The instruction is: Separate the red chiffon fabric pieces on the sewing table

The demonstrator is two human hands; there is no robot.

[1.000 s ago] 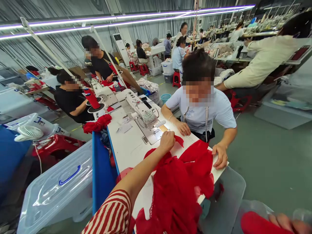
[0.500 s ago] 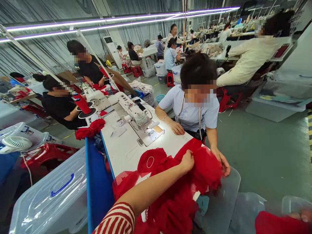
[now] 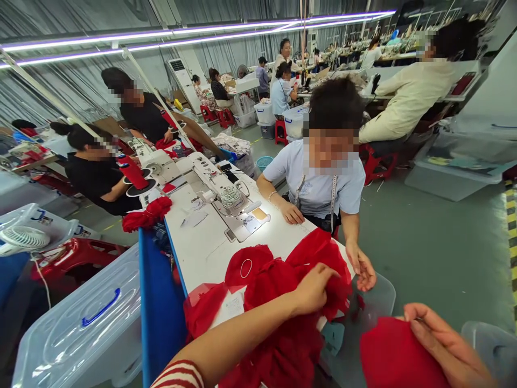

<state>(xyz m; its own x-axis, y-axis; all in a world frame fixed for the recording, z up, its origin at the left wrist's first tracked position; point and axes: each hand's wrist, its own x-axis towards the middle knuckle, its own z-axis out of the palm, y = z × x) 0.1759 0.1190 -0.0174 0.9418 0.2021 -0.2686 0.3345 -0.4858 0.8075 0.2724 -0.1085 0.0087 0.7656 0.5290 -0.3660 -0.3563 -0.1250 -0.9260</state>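
My left hand is closed on the heap of red sheer fabric that spills over the near end of the white sewing table. My right hand holds a separate piece of red cloth at the bottom right, thumb on top and fingers curled round its edge. A person in a light blue shirt sits across the table corner, one hand by the fabric's far edge and the other flat on the tabletop.
A sewing machine with a lit lamp stands mid-table. Clear plastic bins sit at the left and below the table's end. A small fan, red stools and other seated workers fill the aisles beyond.
My left hand drew back from near the sewing machine to the fabric heap and gripped it. My right hand rose into view with the red cloth. The seated person's hand slid off the fabric.
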